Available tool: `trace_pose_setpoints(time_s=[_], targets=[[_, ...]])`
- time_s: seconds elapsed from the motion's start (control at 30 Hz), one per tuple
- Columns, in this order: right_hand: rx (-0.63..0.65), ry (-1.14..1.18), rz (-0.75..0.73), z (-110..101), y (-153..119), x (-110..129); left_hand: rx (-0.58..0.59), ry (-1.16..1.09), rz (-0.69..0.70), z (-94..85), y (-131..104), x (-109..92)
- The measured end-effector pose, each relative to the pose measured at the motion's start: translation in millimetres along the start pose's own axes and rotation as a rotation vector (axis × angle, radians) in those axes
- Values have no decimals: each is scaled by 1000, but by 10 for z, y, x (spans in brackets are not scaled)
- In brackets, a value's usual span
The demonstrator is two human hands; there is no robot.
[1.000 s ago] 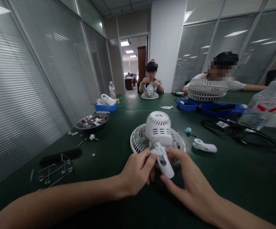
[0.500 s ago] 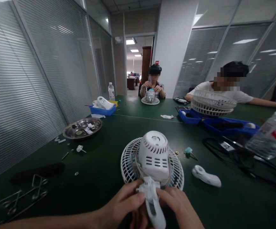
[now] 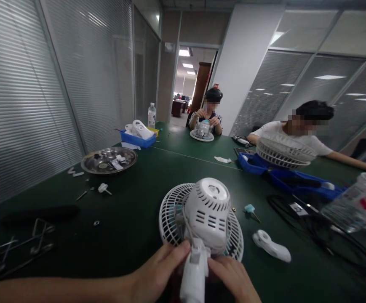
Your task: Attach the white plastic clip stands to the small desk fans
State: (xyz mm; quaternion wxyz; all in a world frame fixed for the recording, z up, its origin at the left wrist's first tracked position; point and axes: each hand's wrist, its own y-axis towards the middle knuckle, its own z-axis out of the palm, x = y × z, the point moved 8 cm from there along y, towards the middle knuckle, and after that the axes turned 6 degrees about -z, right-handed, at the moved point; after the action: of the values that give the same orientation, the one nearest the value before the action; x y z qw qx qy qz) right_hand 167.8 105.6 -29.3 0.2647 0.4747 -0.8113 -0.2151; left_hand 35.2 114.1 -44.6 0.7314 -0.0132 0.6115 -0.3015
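A small white electric fan rests face down, its slotted motor housing [image 3: 208,216] upward and its round grille [image 3: 169,214] against the table. At the near side, a white plastic neck piece [image 3: 194,275] points toward me and meets the housing. From the left, my left hand [image 3: 160,269] grips this neck piece, thumb near the joint. My right hand [image 3: 233,277] closes on it from the other side. The undersides of the fingers are hidden. A similar loose white plastic arm [image 3: 271,246] lies to the right of the fan.
A steel dish [image 3: 86,162] of small parts and a blue tray [image 3: 138,140] stand at left. Metal wire parts [image 3: 21,248] lie near left. At right are black cables [image 3: 312,227], a large clear bottle [image 3: 353,206] and blue bins [image 3: 252,166]. Two people sit across the table.
The neck piece has turned between my hands: its open loop side showed before, and a smooth, solid side faces up now. My view has tilted slightly.
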Motion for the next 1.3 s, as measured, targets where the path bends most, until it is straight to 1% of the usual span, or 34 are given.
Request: trace_pose_setpoints(time_s=[0.1, 0.2, 0.27, 0.4, 0.47, 0.53, 0.77, 0.9, 1.0, 1.07, 1.17, 1.3], targets=[[-113, 40, 17, -76, 34, 52, 4, 52, -71, 60, 51, 82], [-176, 63, 16, -223, 123, 181, 8, 99, -37, 71, 125, 122], [-156, 79, 14, -322, 194, 287, 42, 98, 0, 89, 134, 111], [-85, 132, 91, -452, 248, 407, 231, 130, 94, 239, 48, 21], [-63, 156, 107, -456, 233, 435, 279, 113, 117, 265, 19, -2], [-38, 155, 119, -425, 204, 436, 289, 110, 139, 263, 12, -11], [-20, 122, 86, -383, 155, 436, 271, 115, 142, 269, -3, 0], [-17, 102, 98, -371, 135, 458, 276, 122, 128, 266, -6, 12], [-16, 97, 92, -367, 149, 486, 277, 108, 117, 262, -4, 18], [-11, 97, 96, -360, 171, 484, 256, 109, 111, 254, -1, 18], [-44, 93, 51, -369, 210, 481, 227, 131, 107, 250, 3, 18], [-58, 84, -16, -345, 222, 462, 253, 110, 89, 247, 15, 37]])
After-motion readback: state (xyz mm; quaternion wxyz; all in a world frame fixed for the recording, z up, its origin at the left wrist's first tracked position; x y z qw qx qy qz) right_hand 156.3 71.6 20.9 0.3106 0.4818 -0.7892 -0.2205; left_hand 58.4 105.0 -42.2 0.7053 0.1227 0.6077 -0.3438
